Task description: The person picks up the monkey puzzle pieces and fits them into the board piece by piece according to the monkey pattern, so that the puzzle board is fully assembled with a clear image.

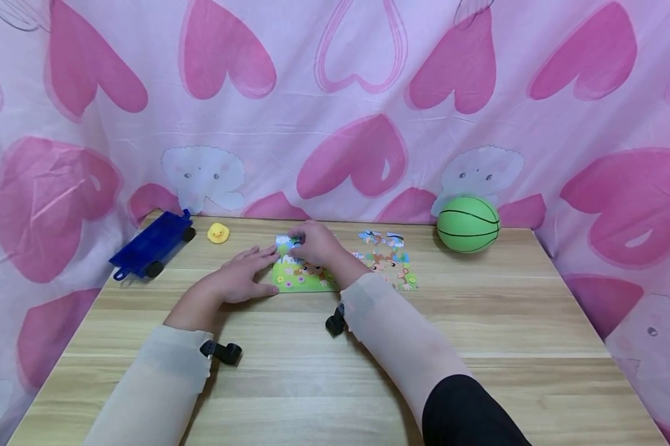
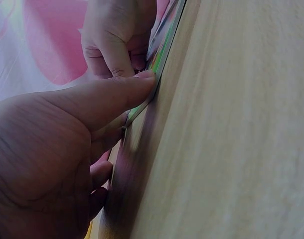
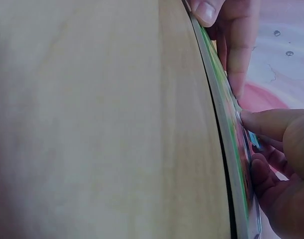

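**We Set Both Grips to a Puzzle (image 1: pixel 297 284)**

Our left grip (image 1: pixel 243 274) lay released, touching the puzzle just to its right. Our right grip (image 1: pixel 319 246) pinched a piece (image 3: pixel 254 140), with the puzzle directly beneath it on the tabletop (image 1: pixel 274 384). Loose pieces (image 1: pixel 381 266) lay right of that grip, the ball (image 1: pixel 469 224) farther right; the duck (image 1: pixel 218 233) sat beyond our left grip.

Pale pink fabric (image 1: pixel 290 111) hangs directly behind the tabletop (image 1: pixel 290 384) and along both sides, visibly creased. Its print comprises large darker-pink hearts (image 1: pixel 335 161), outlined hearts (image 1: pixel 321 56) and white, dark-eyed characters (image 1: pixel 201 170). Tabletop surface: light wood grain, running crosswise. Illumination is diffuse; shadows are soft.
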`<control>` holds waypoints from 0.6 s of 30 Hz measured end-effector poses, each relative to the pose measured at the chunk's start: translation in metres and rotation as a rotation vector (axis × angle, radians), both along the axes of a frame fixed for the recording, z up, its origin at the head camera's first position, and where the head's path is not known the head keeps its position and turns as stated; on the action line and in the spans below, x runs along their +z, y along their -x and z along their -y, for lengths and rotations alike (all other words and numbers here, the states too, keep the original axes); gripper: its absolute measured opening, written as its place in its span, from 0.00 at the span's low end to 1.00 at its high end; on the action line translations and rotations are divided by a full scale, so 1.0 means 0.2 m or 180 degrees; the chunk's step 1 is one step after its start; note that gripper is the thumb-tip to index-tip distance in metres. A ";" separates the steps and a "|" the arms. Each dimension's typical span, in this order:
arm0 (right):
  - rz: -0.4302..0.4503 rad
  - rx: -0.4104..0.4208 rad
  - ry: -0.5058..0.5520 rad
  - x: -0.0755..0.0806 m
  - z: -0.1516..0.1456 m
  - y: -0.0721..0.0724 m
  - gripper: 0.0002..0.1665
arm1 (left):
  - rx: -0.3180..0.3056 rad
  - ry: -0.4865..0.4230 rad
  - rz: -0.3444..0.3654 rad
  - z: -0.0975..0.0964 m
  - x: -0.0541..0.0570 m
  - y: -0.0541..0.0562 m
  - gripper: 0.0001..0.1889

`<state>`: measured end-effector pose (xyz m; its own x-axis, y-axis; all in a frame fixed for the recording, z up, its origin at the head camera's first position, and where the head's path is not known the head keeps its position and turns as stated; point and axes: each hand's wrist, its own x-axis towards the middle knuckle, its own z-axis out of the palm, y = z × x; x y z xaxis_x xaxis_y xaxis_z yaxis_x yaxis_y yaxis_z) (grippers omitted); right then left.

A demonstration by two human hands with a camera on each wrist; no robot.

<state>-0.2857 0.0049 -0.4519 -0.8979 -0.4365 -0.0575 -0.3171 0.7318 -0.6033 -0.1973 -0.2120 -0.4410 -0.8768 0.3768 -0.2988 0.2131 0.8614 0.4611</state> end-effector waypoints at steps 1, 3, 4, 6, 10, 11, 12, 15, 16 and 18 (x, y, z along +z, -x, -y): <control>0.0015 0.0007 -0.0010 0.00 0.00 0.00 0.28 | -0.0011 -0.0001 -0.0004 0.00 0.00 0.00 0.47; 0.0052 0.0034 -0.0019 0.00 0.00 0.01 0.27 | -0.0015 0.0003 -0.0004 0.00 0.00 0.00 0.47; 0.0068 0.0048 -0.0023 0.00 0.00 0.01 0.26 | -0.0015 0.0005 -0.0005 0.00 0.00 0.00 0.47; 0.0101 0.0075 -0.0034 -0.01 0.00 0.01 0.26 | -0.0023 0.0010 -0.0012 0.00 0.00 0.00 0.47; 0.0150 0.0112 -0.0089 -0.01 0.00 0.01 0.25 | -0.0024 0.0016 -0.0013 0.00 -0.01 0.00 0.47; 0.0158 0.0119 -0.0111 -0.01 0.00 0.01 0.25 | -0.0023 0.0018 -0.0010 0.00 -0.01 0.00 0.47; 0.0157 0.0130 -0.0137 -0.01 0.00 0.02 0.25 | -0.0020 0.0020 -0.0008 0.00 -0.01 0.00 0.47; 0.0174 0.0154 -0.0198 0.00 0.00 0.02 0.25 | -0.0016 0.0019 -0.0001 0.00 0.00 0.00 0.47; 0.0170 0.0164 -0.0222 0.00 0.00 0.02 0.25 | -0.0019 0.0019 -0.0003 0.00 0.00 0.00 0.47; 0.0171 0.0167 -0.0249 0.00 0.01 0.02 0.25 | -0.0028 0.0015 -0.0008 0.00 0.00 0.00 0.47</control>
